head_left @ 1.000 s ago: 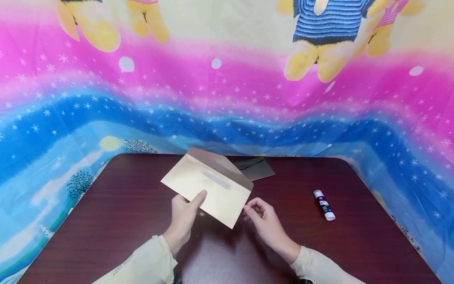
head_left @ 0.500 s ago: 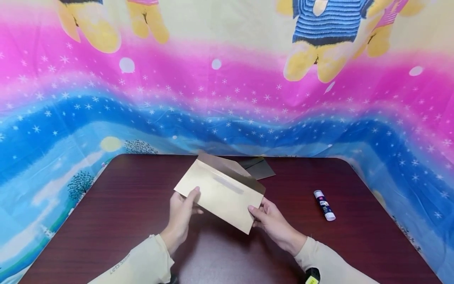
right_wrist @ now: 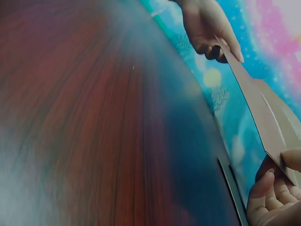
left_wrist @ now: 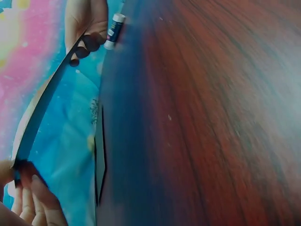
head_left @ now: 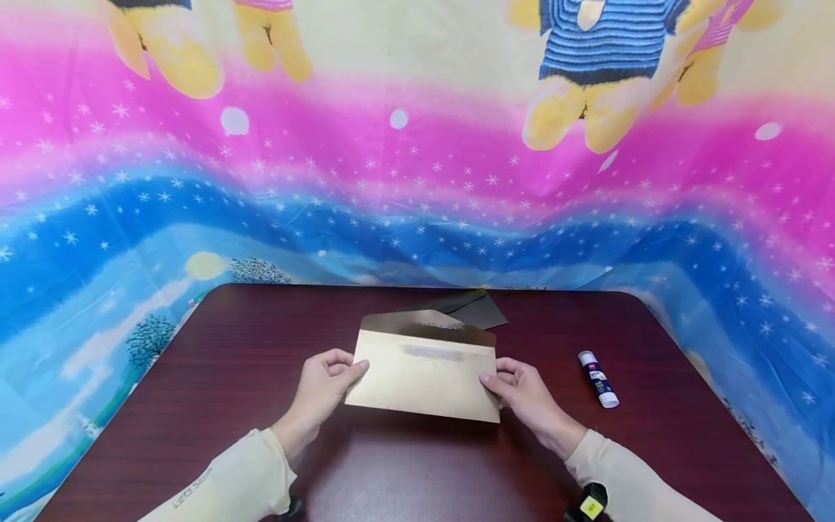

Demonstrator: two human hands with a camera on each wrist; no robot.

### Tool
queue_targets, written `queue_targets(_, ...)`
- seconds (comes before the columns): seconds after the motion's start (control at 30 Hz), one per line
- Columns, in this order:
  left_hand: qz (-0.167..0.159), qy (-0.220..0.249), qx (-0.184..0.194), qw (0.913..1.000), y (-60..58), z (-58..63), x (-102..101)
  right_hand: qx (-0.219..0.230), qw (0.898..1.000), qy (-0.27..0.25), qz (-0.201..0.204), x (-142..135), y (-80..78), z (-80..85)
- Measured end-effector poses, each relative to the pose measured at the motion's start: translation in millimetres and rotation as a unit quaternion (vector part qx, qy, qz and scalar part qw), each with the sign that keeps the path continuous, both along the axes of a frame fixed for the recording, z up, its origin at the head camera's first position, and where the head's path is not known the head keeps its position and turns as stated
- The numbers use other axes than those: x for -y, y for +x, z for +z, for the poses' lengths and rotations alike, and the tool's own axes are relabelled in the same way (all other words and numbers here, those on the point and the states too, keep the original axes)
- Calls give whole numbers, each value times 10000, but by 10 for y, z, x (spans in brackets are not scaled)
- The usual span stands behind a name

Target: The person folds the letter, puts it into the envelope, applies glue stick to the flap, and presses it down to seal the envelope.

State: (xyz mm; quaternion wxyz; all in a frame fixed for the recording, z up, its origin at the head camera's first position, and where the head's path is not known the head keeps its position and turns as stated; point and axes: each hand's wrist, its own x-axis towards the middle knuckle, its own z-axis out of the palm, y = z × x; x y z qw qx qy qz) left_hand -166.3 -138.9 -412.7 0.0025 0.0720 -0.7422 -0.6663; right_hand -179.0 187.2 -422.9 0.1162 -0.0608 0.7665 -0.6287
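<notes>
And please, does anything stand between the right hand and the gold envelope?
Nothing visible does: the right hand holds the gold envelope directly by its right end. The dark envelope lies behind it and the glue stick farther right, neither in between.

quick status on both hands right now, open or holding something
Left hand: holding one short end of the gold envelope.
Right hand: holding the opposite end.
</notes>
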Motion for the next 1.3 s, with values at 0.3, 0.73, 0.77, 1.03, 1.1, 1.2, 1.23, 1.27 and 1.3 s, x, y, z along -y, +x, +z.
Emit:
queue_targets(0.3, -783, -876, 195, 9929, -16, -135, 52, -626, 9918, 1090, 246, -100, -61, -56)
queue_targets(0.73, -1719, -2509, 358, 9519, 10, -210, 89, -755, 9723, 2020, 904, -178, -124, -153)
queue_targets(0.77, -1685, -2805, 349, 9443, 12, -217, 84, -748, 9708, 2084, 925, -175, -125, -158)
queue_targets(1.03, -1428, -4493, -28, 8819, 10, -247, 33, -877, 9472, 2991, 759, -127, -130, -174)
queue_targets(1.1, -1451, -4621, -113, 8748, 4, -252, 29, -912, 9425, 3131, 733, -121, -136, -177)
queue_targets(1.2, -1464, -4756, -227, 8671, -20, -269, 25, -1097, 9316, 3397, 683, -116, -159, -187)
queue_targets(1.23, -1457, -4781, -258, 8657, -28, -277, 27, -1150, 9280, 3481, 668, -114, -167, -192)
queue_targets(1.27, -1457, -4806, -279, 8643, -37, -285, 27, -1215, 9243, 3560, 654, -111, -175, -196)
queue_targets(1.3, -1459, -4825, -287, 8632, -46, -290, 25, -1258, 9208, 3638, 634, -109, -182, -199)
